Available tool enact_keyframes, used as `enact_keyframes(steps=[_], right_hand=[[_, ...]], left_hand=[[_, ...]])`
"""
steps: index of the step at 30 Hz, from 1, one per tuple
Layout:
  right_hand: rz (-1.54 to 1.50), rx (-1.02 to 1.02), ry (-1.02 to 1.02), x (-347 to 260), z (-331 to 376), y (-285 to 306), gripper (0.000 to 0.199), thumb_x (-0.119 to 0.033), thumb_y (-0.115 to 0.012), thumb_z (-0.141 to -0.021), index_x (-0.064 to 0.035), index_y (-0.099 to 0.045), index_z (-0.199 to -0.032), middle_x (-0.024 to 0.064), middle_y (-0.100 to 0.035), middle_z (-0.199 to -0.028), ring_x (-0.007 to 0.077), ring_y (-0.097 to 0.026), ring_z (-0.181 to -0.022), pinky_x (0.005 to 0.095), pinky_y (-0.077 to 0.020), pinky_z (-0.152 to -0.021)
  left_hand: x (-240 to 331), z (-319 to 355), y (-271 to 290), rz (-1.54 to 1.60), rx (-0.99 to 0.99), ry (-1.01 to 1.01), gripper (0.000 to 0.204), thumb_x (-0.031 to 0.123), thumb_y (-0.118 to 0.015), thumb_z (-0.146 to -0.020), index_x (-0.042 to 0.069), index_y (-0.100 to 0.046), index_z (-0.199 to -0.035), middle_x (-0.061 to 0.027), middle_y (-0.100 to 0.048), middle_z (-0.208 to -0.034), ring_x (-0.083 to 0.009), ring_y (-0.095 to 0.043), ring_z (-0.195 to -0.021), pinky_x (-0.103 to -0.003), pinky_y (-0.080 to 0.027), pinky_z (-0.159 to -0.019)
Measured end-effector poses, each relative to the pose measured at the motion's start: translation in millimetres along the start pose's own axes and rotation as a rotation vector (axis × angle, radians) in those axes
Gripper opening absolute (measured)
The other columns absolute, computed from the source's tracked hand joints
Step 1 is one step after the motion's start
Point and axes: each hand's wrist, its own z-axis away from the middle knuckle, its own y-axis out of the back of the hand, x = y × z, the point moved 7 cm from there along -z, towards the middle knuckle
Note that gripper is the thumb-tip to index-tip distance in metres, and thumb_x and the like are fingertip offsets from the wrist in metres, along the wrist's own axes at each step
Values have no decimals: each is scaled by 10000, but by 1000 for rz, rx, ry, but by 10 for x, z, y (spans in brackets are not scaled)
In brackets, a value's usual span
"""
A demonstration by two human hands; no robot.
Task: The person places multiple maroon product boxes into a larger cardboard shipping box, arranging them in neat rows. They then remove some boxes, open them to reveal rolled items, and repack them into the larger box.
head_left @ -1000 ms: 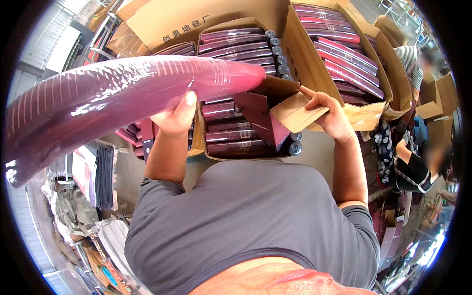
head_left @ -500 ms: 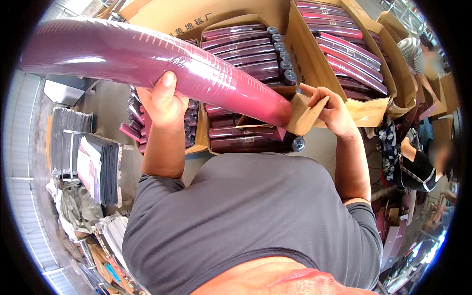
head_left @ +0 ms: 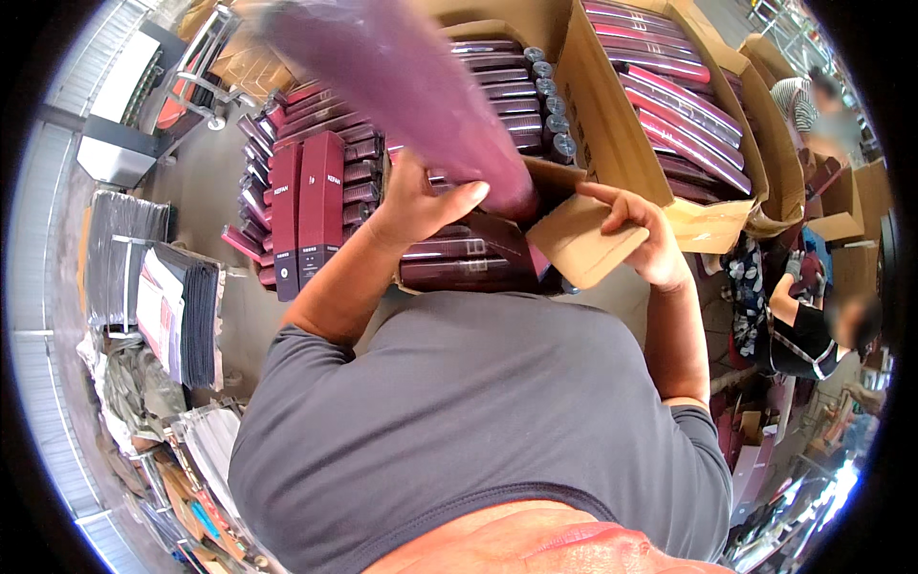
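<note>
Swung from near-level to steeply tilted, top end now high toward upper left: long purple tube [head_left: 421, 96], blurred with motion. Gripped near its lower end by left hand [head_left: 421, 206], fingers wrapped round, thumb across the front. Lower end of tube [head_left: 507, 196] poised just above the open front of a cardboard box [head_left: 593, 115] packed with dark red tubes [head_left: 507, 91]. Box flap [head_left: 583, 239] pinched and held outward by right hand [head_left: 645, 234], thumb on top, fingers underneath.

Head view only. Beside the box on the left, flat maroon cartons [head_left: 306, 206] stacked on edge over more tubes. A second cardboard box [head_left: 727, 143] to the right, filled with tubes in clear sleeves [head_left: 679, 105]. Farther right, another seated person [head_left: 803, 325] at work. Stacks of flat dark sheets [head_left: 182, 297] lower left.

Risks, as judged from this pose: grip sits close to one end, so the long free end could swing wide and strike the upright cartons, toppling them. Glossy wrap may slide through the fingers. Flap, held by a light pinch, could spring back and block the opening. Blunt entry could dent the tube caps [head_left: 550, 96] already lined up at the box mouth.
</note>
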Motion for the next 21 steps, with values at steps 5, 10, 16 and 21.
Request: enact_keyframes(steps=[5, 10, 16, 21], right_hand=[[41, 46, 41, 163, 144, -83, 216, 67, -692, -705, -28, -509, -770, 194, -654, -1137, 268, -634, -1038, 353, -493, -894], [72, 101, 71, 268, 390, -78, 219, 74, -685, -663, -27, -513, -753, 175, -678, -1049, 272, -651, -977, 356, -505, -836], [-425, -87, -48, 198, 551, -59, 512, -125, -684, -726, -47, -549, -1214, 168, -605, -1201, 213, -643, -962, 363, -516, -863], [-642, 540, -254, 840, 466, -49, 724, -442, -539, -942, -85, -285, -1519, 143, -375, -1511, 253, -475, -1290, 391, -448, -1035]], left_hand=[[-200, 47, 44, 229, 158, 72, 1018, 629, -630, -844, 56, -145, -1530, -158, -448, -1416, -260, -374, -1356, -429, -259, -1100], [-1399, 505, -350, 375, 128, 676, 834, 685, -355, -938, 106, -228, -1525, -133, -427, -1474, -253, -371, -1354, -512, -209, -1096], [-1504, 536, -724, 693, 103, 637, 596, 549, -416, -998, 70, -490, -1345, -54, -578, -1263, -174, -510, -1193, -345, -354, -1013], [-1293, 522, -1195, 709, -141, 566, 429, 280, -624, -964, 38, -516, -1301, -18, -588, -1205, -114, -516, -1133, -304, -403, -1004]])
